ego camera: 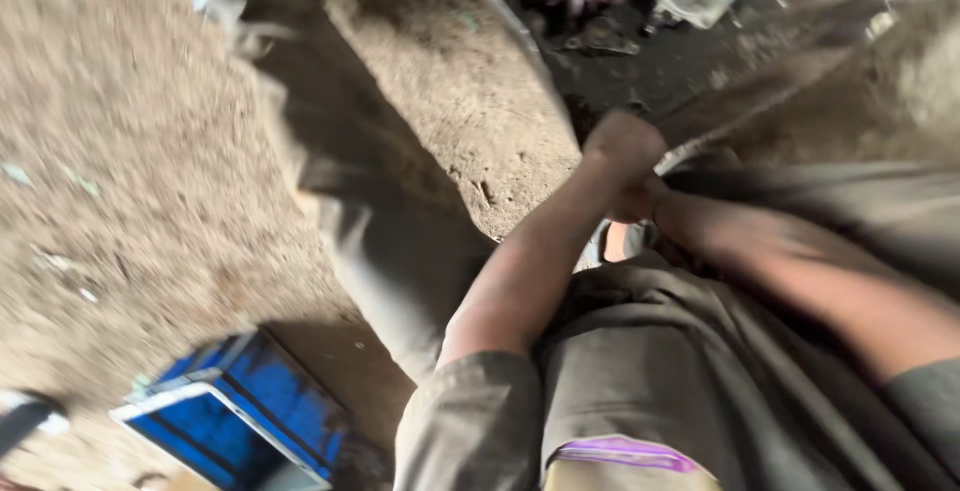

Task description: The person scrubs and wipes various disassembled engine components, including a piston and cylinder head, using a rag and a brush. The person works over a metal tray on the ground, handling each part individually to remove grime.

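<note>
I keep my left hand (622,146) balled in a fist over the near end of the long grey metal bar (520,41), my right hand (640,201) hidden beneath it so I cannot tell its grip, steadying the bar, which runs lengthwise away toward the ground's far edge.

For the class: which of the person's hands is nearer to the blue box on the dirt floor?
Left. The left hand is closed just left of the right hand; they touch, both far up and right of the blue box, so the margin is slight.
</note>
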